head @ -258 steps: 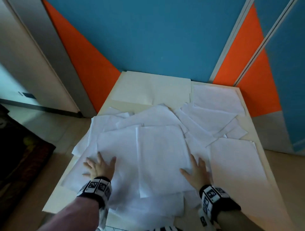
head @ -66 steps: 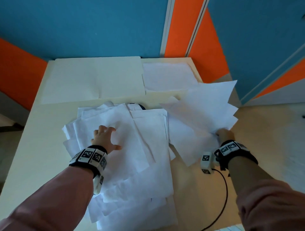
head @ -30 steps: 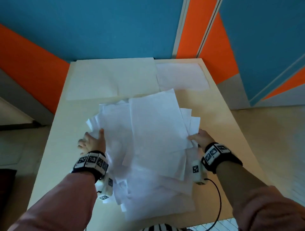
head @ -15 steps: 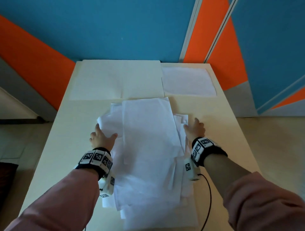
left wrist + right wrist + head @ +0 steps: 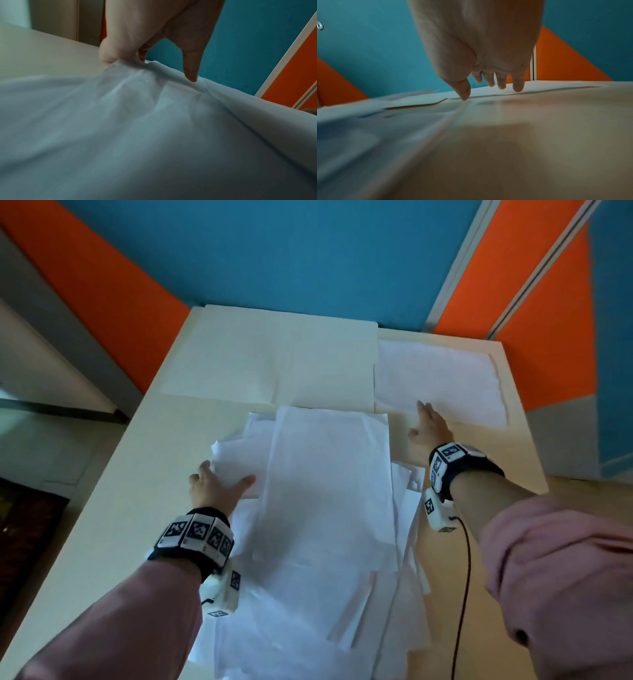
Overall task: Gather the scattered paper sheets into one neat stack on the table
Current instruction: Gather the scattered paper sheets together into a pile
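A loose pile of white paper sheets (image 5: pixel 325 508) lies lengthwise down the middle of the cream table (image 5: pixel 113 525), its edges uneven and fanned out on the right. My left hand (image 5: pixel 219 484) is at the pile's left edge. In the left wrist view its fingers (image 5: pixel 118 56) curl at the rim of the sheets (image 5: pixel 154 121) while the thumb presses on top. My right hand (image 5: pixel 428 426) is stretched forward, fingers straight, fingertips (image 5: pixel 518 88) touching the near edge of a single white sheet (image 5: pixel 442 381) at the far right corner.
A large cream sheet or board (image 5: pixel 274 361) covers the far left of the table, against the blue and orange wall. A black cable (image 5: pixel 466 577) hangs from my right wrist. The table's right edge is close beside the single sheet.
My right hand has left the pile's right edge and moved forward to the single far-right sheet. My left hand stays at the pile's left edge, a little farther forward.
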A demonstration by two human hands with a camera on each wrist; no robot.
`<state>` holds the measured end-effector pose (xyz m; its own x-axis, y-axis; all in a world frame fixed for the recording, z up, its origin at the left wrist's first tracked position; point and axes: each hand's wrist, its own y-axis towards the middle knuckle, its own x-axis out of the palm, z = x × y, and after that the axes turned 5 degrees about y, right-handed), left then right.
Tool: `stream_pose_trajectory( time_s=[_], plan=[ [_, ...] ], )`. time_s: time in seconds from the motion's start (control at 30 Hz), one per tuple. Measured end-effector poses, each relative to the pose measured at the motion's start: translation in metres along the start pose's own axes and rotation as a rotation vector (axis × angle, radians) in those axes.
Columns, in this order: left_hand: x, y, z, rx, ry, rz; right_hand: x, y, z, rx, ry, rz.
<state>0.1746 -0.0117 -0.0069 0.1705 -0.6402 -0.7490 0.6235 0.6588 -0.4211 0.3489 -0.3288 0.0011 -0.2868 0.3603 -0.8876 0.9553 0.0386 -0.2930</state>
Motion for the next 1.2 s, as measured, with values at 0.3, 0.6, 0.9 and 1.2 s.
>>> stream_pose_trajectory(
  time_s=[0.3, 0.6, 0.9, 1.2],
  plan=[
    [-0.001, -0.002, 0.001, 0.021, -0.005, 0.001, -0.013, 0.003, 0.0, 0.064, -0.181, -0.087],
    [-0.008, -0.017, -0.005, 0.051, -0.062, -0.044, -0.002, -0.045, 0.01, 0.046, -0.214, -0.042],
    [-0.013, -0.03, -0.018, -0.012, -0.001, -0.005, -0.001, -0.14, -0.067, -0.035, -0.117, 0.065],
    [-0.016, -0.037, -0.021, 0.007, 0.046, -0.084, 0.048, -0.171, -0.088, -0.034, 0.333, -0.23]
  ],
)
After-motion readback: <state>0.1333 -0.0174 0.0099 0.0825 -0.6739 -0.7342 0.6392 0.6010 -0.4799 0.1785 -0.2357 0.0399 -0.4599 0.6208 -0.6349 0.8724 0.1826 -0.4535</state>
